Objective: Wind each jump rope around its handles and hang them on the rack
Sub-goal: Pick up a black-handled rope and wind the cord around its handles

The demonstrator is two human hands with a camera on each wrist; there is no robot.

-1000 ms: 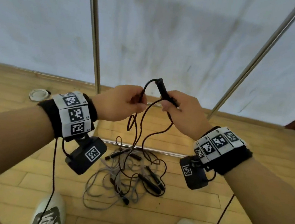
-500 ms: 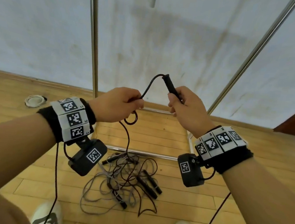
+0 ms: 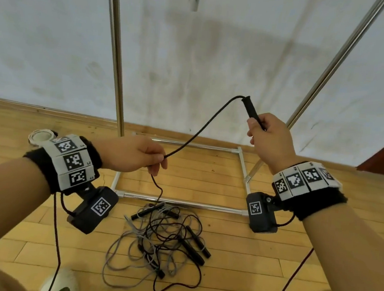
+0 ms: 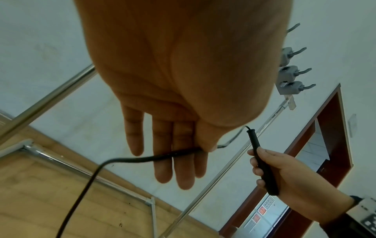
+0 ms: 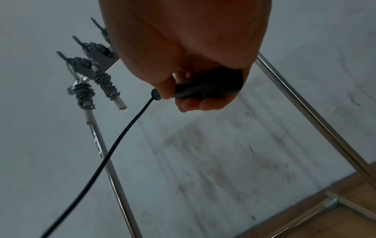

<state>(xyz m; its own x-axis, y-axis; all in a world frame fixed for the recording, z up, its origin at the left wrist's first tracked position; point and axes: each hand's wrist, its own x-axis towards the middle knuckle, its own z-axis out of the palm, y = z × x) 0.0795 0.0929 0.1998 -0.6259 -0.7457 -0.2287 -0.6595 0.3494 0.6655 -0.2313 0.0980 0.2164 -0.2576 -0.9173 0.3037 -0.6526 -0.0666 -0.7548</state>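
My right hand (image 3: 267, 138) grips a black jump-rope handle (image 3: 252, 110), held upright at chest height; the handle (image 5: 205, 89) lies across my curled fingers. Its black cord (image 3: 201, 130) sags leftward to my left hand (image 3: 139, 154), which pinches the cord (image 4: 175, 153) between thumb and fingers. From there the cord drops to a tangle of black and grey ropes (image 3: 162, 238) with several black handles on the floor. Two wound grey ropes (image 5: 95, 87) hang from rack hooks (image 5: 81, 61).
The chrome rack has a left upright (image 3: 115, 52), a slanted right pole (image 3: 327, 71) and a floor frame (image 3: 177, 201) just behind the tangle. A white roll (image 3: 39, 135) lies by the wall. My shoes (image 3: 63, 282) stand near the pile. A red door frame (image 4: 325, 145) is to the right.
My hands have moved apart: the right hand carried the handle up and to the right, the left slid along the cord, which is now drawn out between them. The view tilted upward.
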